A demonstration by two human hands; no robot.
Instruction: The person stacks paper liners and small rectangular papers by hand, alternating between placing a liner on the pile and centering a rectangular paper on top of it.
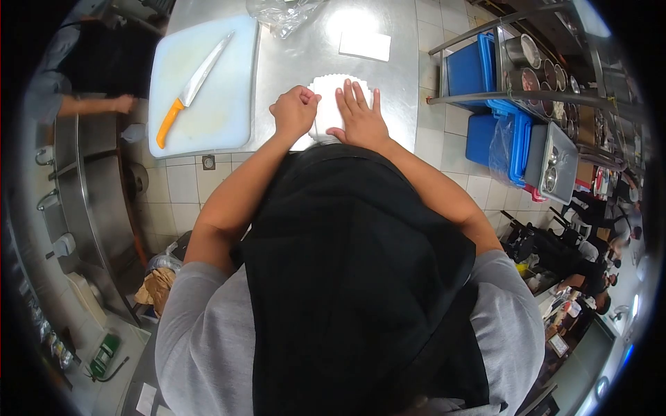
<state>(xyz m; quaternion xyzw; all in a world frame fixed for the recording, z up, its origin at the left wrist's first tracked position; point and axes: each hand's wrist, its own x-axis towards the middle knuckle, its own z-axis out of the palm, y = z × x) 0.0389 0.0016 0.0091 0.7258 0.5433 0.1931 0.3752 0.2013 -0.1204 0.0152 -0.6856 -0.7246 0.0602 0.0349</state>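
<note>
A white, round, paper-like piece with a scalloped edge [326,89] lies on the steel table [291,52], close to my body. My right hand [361,114] rests flat on it with the fingers spread. At its left edge, my left hand [295,113] is closed, thumb and fingers pressed together. What those fingers pinch, if anything, is too small to make out. To the left, a knife with an orange handle [170,123] lies on a white cutting board [232,104], its blade pointing away from me.
A white rectangular card [365,46] and a clear plastic bag [284,15] lie farther back on the table. At right stands a rack [513,97] with blue bins [472,66] and metal pots [531,52]. Another person's arm [94,105] reaches in at left.
</note>
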